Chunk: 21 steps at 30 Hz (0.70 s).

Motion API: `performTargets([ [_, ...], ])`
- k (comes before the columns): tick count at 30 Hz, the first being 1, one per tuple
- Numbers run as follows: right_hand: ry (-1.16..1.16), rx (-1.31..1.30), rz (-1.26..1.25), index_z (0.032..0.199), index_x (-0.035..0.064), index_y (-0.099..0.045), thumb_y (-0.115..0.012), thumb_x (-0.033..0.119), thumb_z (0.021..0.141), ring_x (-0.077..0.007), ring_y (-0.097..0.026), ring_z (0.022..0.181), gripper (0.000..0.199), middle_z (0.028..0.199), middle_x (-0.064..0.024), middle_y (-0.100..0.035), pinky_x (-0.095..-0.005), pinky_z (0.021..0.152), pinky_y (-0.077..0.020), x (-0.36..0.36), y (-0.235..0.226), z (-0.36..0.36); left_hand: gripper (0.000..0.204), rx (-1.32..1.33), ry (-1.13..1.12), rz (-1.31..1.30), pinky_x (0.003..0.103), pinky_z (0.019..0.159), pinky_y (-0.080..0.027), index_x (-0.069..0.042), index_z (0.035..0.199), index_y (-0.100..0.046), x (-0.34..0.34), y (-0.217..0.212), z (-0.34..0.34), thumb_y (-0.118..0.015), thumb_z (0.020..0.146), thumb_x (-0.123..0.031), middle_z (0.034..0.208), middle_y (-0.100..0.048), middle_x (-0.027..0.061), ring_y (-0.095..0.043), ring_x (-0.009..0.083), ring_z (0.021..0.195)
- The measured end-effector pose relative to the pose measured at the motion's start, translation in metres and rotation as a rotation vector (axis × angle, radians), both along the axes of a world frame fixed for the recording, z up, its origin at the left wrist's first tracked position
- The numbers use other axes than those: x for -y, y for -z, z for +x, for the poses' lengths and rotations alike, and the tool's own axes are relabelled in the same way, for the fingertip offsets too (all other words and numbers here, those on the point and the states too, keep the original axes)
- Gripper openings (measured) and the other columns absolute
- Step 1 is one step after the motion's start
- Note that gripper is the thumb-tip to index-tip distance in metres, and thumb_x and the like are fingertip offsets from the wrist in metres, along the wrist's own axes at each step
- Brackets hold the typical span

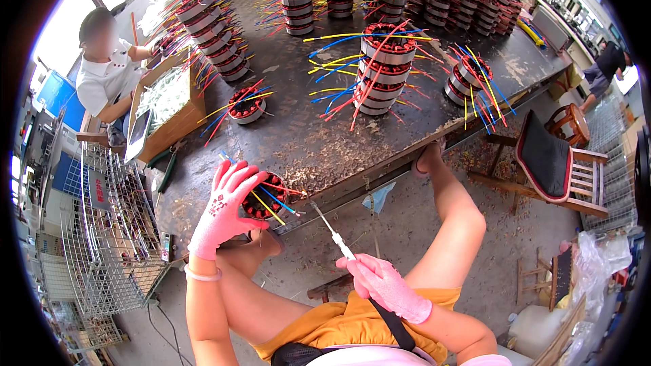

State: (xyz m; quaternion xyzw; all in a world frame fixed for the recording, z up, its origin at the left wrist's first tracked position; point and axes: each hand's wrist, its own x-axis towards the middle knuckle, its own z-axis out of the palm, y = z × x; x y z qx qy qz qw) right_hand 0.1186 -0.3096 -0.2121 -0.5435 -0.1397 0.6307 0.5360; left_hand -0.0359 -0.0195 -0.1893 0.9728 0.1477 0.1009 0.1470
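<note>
Where the surface [291, 142] runs back from its near edge, the central wound-ring stack [385, 76] stands, presumably leaving working room. Left hand [229, 210]: at that edge, clasped widely round a single ring [266, 198], seemingly steadying it. Right hand [386, 286]: off that edge, closed on a slim tool [340, 242]. Single ring: at that edge, left of the right hand.

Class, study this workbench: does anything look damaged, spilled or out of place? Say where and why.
The dark tabletop looks damaged: its surface is worn into pale brown patches, especially along the near edge. Below, small debris and a light-blue scrap litter the floor, where loose bits look out of place.
</note>
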Motion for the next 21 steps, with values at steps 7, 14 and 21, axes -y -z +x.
performTargets([
  [7, 0.019, 0.035, 0.009, 0.119, -0.0007, -0.062, -0.047, 0.025, 0.105, -0.0042, -0.039, 0.054, 0.033, 0.06, 0.0036, -0.045, -0.0218, 0.052, -0.0312, -0.0045, -0.0011, -0.0024, 0.091, 0.001, 0.0, 0.004, 0.053, 0.121, -0.018, -0.012, 0.136, -0.055, -0.0001, 0.0007, 0.0003, -0.087, 0.053, -0.03, 0.136, -0.054, 0.0104, -0.04, 0.0337, 0.138],
  [14, 0.017, 0.017, -0.016, 0.12, -0.0012, -0.061, -0.048, 0.024, 0.105, -0.0044, -0.039, 0.054, 0.033, 0.063, 0.0038, -0.046, -0.0216, 0.051, -0.0314, -0.0039, -0.0046, -0.0017, 0.09, -0.002, -0.013, -0.02, 0.053, 0.121, -0.017, -0.013, 0.136, -0.055, 0.001, -0.0017, -0.0004, -0.087, 0.054, -0.03, 0.137, -0.054, 0.0103, -0.04, 0.0333, 0.138],
  [21, 0.01, 0.044, -0.008, 0.12, -0.0004, -0.062, -0.048, 0.026, 0.105, -0.0042, -0.038, 0.053, 0.034, 0.059, 0.0037, -0.045, -0.0214, 0.051, -0.0301, -0.0041, -0.0022, -0.0021, 0.09, -0.009, -0.012, -0.024, 0.053, 0.121, -0.018, -0.013, 0.137, -0.055, 0.0011, -0.0023, 0.0001, -0.087, 0.054, -0.03, 0.137, -0.053, 0.0105, -0.039, 0.0337, 0.138],
])
